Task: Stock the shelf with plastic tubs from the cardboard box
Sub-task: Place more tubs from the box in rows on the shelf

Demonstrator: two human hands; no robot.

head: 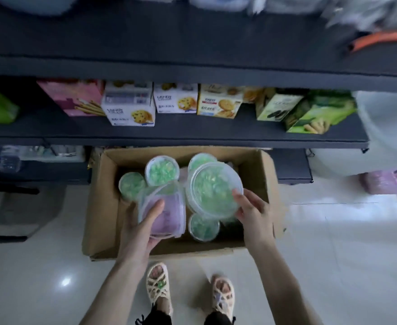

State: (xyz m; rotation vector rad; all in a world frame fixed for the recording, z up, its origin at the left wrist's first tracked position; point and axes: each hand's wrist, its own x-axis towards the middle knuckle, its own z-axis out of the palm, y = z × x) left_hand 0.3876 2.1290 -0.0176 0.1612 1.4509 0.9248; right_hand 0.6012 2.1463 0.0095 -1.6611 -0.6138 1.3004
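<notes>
Setting: pale glossy tiled floor [333, 254] in front of a dark multi-level shelf unit [169, 139]. A brown open-topped cardboard box [99, 207] sits on the floor against the foot of the shelving. Whether the two touch cannot be told.

Box contents: small round clear plastic tubs with green fill. One is at back centre-left [161, 170], one at the left [130, 185] and one near the front [203, 227]. A fourth at the back [200, 159] is partly hidden.

Left hand [143, 224]: grips a rectangular clear plastic tub with purple fill [167, 207], tilted, over the left half of the box. The thumb lies across the lid. The fingers go underneath, out of sight.

Right hand [251, 212]: holds a large round clear plastic tub with green fill [214, 188] by its near right rim, fingertips curled onto the lid edge. This tub is over the right half of the box, above the small ones. The two held tubs are just beside each other; contact cannot be told.

Middle shelf, left to right: a row of cardboard biscuit boxes.
- one pink [75, 97]
- two white with a cookie print [129, 106] [176, 98]
- one yellow-and-white [218, 102]
- two green [277, 106] [319, 111]

The person's feet, in cream strappy sandals [157, 285], are near the front wall of the box.
</notes>
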